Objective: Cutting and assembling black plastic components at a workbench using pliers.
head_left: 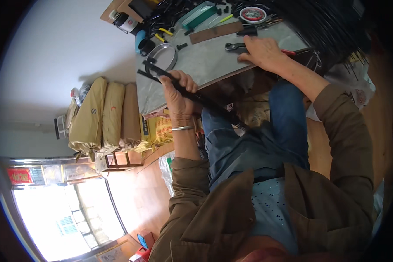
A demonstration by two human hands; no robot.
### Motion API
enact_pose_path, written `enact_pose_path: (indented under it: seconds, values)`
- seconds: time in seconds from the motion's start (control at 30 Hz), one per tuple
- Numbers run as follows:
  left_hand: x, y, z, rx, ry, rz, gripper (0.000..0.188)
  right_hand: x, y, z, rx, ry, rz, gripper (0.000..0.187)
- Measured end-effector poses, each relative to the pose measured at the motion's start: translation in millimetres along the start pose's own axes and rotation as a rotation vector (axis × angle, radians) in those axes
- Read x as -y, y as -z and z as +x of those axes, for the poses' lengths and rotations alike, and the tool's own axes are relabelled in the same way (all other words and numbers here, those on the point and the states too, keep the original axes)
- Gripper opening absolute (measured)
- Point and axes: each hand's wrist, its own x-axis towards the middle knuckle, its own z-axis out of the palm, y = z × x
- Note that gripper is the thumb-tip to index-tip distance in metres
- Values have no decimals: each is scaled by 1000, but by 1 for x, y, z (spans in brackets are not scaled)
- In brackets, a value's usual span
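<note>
Count: at least two black rods point(207, 103) in my left fingers point(187, 81); one pair of pliers point(234, 46) at my right fingers point(245, 57). On the table point(205, 65), beyond my fingers: one round tin point(165, 53), one brown strip point(216, 33), one teal box point(203, 17), one bottle point(125, 22). Left of my left fingers, at least three tall sacks point(113, 113).

Head camera: worn overhead, looking down (wide, bent edges)
Brown jacket point(214, 222): closest, lower edge
Tabletop point(205, 56): farther, upper edge
</note>
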Motion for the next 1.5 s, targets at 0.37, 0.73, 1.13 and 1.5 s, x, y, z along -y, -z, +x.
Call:
enact_pose_path:
  seconds: [0.37,0.73,1.13,1.5]
  values:
    - [-180,-37,-4,341,-108,34,49,72,-19,-88,223,271,900,18]
    - [-153,-103,-12,209,-186,1098,50,89,-91,-192,1103,-115,1341,49]
    - [10,-29,-50,-505,133,-339,59,9,22,-157,-190,-84,1965,64]
    - [44,-85,-78,253,-259,742,52,40,-27,-136,-220,-47,730,12]
